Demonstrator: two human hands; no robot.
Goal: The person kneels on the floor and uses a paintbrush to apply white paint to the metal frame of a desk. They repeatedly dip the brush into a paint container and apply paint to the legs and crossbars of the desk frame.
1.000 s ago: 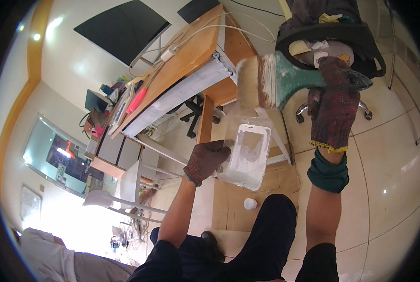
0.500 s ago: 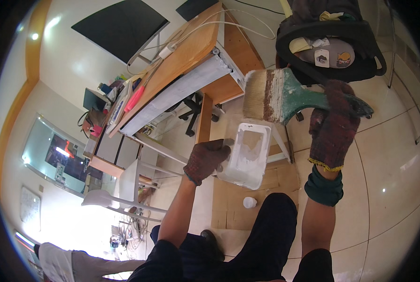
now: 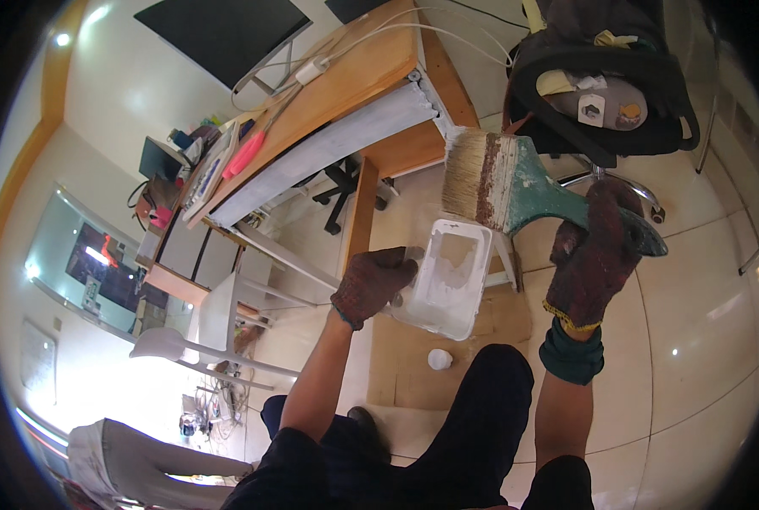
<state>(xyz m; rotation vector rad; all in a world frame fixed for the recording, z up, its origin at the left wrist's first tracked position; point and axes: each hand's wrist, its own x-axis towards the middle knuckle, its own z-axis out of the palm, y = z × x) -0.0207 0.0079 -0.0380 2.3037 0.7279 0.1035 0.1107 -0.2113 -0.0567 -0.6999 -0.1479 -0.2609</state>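
In a dark red knitted glove, my left hand (image 3: 373, 287) grips the left side of a white plastic tub (image 3: 466, 313) smeared inside with white paint. My right hand (image 3: 594, 251), gloved alike with a yellow cuff edge, is closed around the green handle of a wide paintbrush (image 3: 515, 178). The brush lies roughly level above and right of the tub, its paint-stained bristles pointing left. Bristles and tub look apart. Beyond them stands a wooden desk (image 3: 358, 64), whose front edge panel (image 3: 328, 144) is coated in whitish paint.
A black chair (image 3: 605, 149) holding cloth items stands at the far right. Cardboard (image 3: 396, 361) with a small white cup (image 3: 439, 359) lies on the tiled floor. A monitor (image 3: 226, 38), cable and pink-handled tool (image 3: 243, 155) are on the desk. Another person (image 3: 124, 459) is at lower left.
My right hand and the brush have shifted slightly down, closer to the tub's upper right. The left hand still holds the tub in place. My view has turned a little.
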